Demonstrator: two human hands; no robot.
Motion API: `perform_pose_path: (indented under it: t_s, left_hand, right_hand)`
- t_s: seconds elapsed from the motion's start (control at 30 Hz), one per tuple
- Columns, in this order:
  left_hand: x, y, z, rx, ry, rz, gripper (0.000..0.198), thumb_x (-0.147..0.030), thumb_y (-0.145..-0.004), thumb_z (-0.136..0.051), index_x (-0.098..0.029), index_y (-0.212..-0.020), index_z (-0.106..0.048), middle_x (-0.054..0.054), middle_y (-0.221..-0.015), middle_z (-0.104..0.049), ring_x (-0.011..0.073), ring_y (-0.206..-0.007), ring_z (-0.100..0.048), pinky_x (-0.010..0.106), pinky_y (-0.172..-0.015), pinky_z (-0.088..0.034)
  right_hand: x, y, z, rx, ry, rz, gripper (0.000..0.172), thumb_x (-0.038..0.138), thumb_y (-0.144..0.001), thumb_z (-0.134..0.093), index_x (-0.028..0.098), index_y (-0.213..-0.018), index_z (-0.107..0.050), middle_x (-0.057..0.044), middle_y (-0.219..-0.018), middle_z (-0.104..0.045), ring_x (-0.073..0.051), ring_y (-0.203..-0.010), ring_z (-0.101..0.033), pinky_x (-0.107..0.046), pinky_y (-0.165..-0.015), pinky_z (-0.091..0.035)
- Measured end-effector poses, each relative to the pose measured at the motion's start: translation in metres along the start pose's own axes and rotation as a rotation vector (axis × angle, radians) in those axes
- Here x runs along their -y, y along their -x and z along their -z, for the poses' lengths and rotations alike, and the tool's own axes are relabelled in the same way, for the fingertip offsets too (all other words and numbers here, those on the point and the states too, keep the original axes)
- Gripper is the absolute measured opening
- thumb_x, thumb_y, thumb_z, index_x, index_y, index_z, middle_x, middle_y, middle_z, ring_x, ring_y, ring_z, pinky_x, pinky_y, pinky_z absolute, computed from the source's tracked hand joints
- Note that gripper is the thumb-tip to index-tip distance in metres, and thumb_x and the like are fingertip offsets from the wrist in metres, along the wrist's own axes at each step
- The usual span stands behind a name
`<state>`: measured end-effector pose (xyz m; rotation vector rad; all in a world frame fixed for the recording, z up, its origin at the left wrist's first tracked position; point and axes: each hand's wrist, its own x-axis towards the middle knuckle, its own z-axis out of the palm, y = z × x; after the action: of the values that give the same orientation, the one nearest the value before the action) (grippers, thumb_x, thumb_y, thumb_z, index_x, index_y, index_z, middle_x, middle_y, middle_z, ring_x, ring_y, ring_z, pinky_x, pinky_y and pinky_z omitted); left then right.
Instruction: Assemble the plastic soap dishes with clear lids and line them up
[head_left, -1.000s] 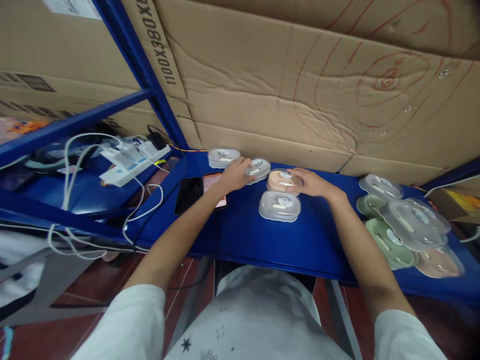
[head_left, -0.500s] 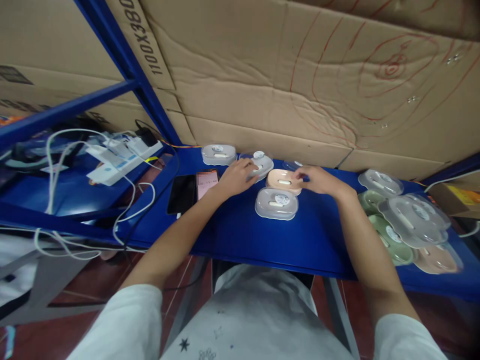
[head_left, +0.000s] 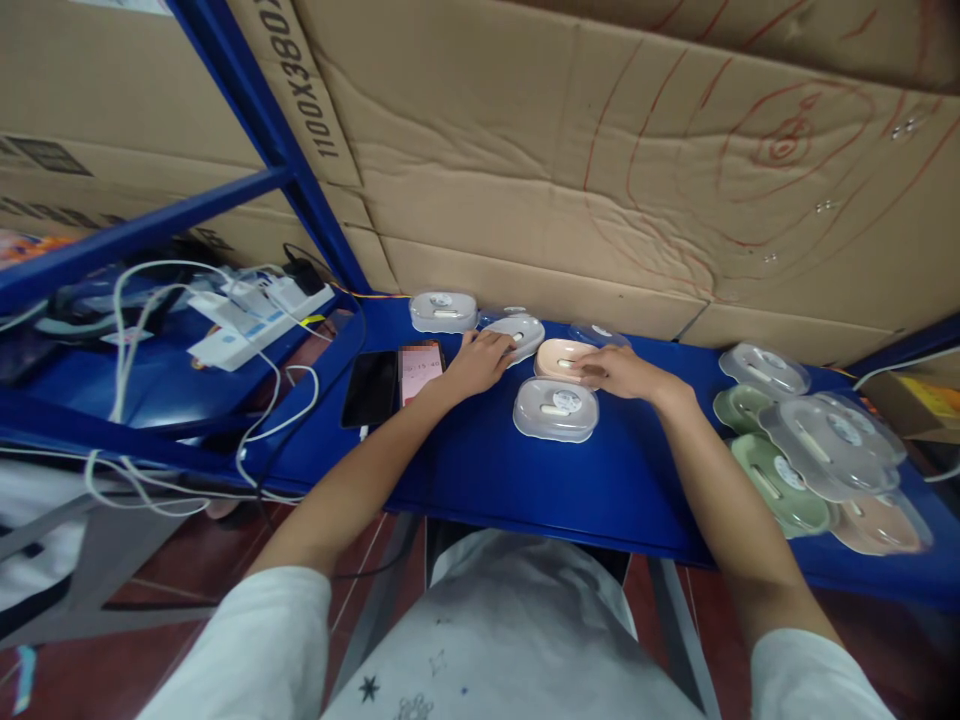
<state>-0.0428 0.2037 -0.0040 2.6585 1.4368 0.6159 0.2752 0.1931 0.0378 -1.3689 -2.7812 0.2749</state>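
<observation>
Plainly, one cardboard wall (head_left: 487, 130) backs one blue table (head_left: 465, 460), the wall cut off above and at right. On the table's right end sits one pile (head_left: 832, 440) of boxes: two green, one peach, at least two grey, overlapping too much for a sure count. One power strip (head_left: 219, 348) lies far left, partly covered by plugs. Between strip and pile are four boxes: three grey, one peach. Of the grey ones, the far left box (head_left: 444, 316) and the near box (head_left: 551, 422) stand apart from the hands. The left hand (head_left: 481, 362) rests on the middle grey box (head_left: 529, 330), hiding its near left part; the right hand (head_left: 622, 373) is at the peach box (head_left: 555, 350), hiding its right end. Whether either grip is closed, I cannot tell. Two phones, one black (head_left: 370, 390), one pink-screened (head_left: 420, 370), lie left, the latter partly behind the forearm. One clear lid (head_left: 600, 336) lies beyond the peach box, faint.
</observation>
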Motion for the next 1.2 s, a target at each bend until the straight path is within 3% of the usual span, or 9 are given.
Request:
perform_pose_path:
  t_s: [0.17,0.33,0.57,0.97,1.2]
  left_hand:
    - [0.001,0.000,0.000,-0.016,0.021,0.033,0.029,-0.031,-0.111,-0.041,-0.022,-0.130,-0.062,0.012,-0.133,-0.074,0.0313,-0.131,-0.064,0.052,-0.114,-0.038]
    - [0.005,-0.001,0.000,-0.031,0.067,0.053,0.033,-0.032,-0.112,-0.036,-0.022,-0.134,-0.060,0.012,-0.138,-0.072,0.0303,-0.132,-0.062,0.050,-0.115,-0.038]
    - [0.007,-0.001,-0.003,-0.039,0.139,0.030,0.036,-0.035,-0.112,-0.035,-0.022,-0.133,-0.061,0.012,-0.138,-0.071,0.0294,-0.132,-0.062,0.050,-0.118,-0.038]
    - [0.000,-0.002,0.005,-0.046,0.251,-0.088,0.039,-0.038,-0.114,-0.033,-0.022,-0.135,-0.061,0.010,-0.132,-0.074,0.0238,-0.124,-0.069,0.042,-0.114,-0.047]
    - [-0.004,0.001,0.010,-0.063,0.208,-0.113,0.038,-0.034,-0.111,-0.040,-0.025,-0.139,-0.064,0.010,-0.155,-0.062,0.0246,-0.146,-0.054,0.047,-0.124,-0.037]
  right_hand:
    - [0.007,-0.005,-0.002,0.021,-0.028,-0.027,0.054,0.021,-0.093,-0.069,0.031,-0.146,-0.068,-0.008,-0.152,-0.066,-0.035,-0.136,-0.063,-0.053,-0.113,-0.046]
    - [0.008,-0.001,0.008,0.057,-0.074,0.006,0.051,0.021,-0.094,-0.066,0.029,-0.144,-0.068,-0.006,-0.145,-0.071,-0.029,-0.122,-0.072,-0.040,-0.106,-0.052]
    - [0.008,0.010,0.027,0.089,-0.186,-0.020,0.043,0.031,-0.104,-0.051,0.026,-0.144,-0.067,-0.007,-0.138,-0.075,-0.029,-0.116,-0.073,-0.039,-0.099,-0.055]
    - [0.000,0.039,0.065,-0.153,-0.302,-0.118,0.043,0.043,-0.106,-0.048,0.026,-0.141,-0.068,-0.006,-0.132,-0.077,-0.030,-0.117,-0.072,-0.044,-0.102,-0.058]
    - [-0.012,0.020,0.043,-0.252,0.022,-0.169,0.044,0.024,-0.104,-0.046,0.020,-0.141,-0.069,-0.013,-0.138,-0.074,-0.035,-0.129,-0.067,-0.053,-0.113,-0.047]
